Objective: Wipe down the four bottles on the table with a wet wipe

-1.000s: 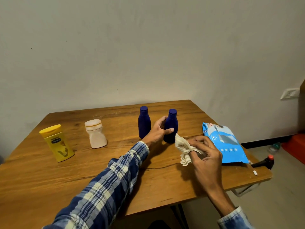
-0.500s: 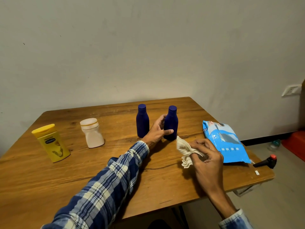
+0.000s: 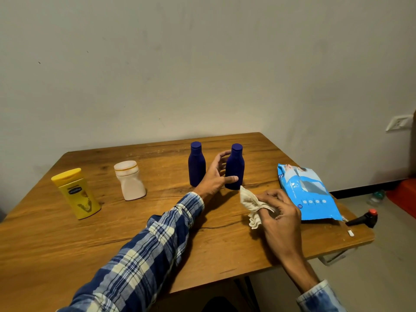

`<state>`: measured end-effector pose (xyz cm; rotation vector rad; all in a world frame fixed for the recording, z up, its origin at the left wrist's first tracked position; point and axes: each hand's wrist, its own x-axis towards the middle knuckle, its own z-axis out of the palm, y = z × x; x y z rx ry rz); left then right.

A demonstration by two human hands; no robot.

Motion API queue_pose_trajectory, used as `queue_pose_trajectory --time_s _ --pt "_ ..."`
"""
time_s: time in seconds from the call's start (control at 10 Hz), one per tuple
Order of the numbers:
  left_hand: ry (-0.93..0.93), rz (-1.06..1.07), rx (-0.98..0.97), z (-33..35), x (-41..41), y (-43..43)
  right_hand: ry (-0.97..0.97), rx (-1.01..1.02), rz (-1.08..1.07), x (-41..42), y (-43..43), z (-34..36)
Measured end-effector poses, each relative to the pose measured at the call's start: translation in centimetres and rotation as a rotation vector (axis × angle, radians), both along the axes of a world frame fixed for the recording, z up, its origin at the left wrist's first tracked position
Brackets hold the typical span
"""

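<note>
**Four bottles upright, wipe bunched up**

The yellow bottle, flat-sided with a dark label, stands at 9 o'clock on the table. The white bottle, squat, waisted and wide-capped, stands near it toward 3 o'clock. The left blue bottle and the right blue bottle, dark with round caps, stand side by side and apart around 1 o'clock. The left hand grips the right one, thumb across its front. The wet wipe, off-white and crumpled, is held by the right hand at that bottle's 5 o'clock, its tip just beside the base.
</note>
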<state>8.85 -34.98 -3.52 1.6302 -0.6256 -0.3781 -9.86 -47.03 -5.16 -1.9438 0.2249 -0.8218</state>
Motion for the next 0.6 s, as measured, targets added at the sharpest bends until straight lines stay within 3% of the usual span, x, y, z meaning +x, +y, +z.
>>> queue_pose_trajectory --time_s 0.3,0.6 --pt "-0.170 0.203 0.085 -0.1 -3.6 1.5 0.443 -0.518 -0.108 0.9 0.9 -1.2" --pt "-0.313 0.261 0.143 2.1 -8.5 7.0 0.441 -0.720 -0.099 0.2 3.2 1.2"
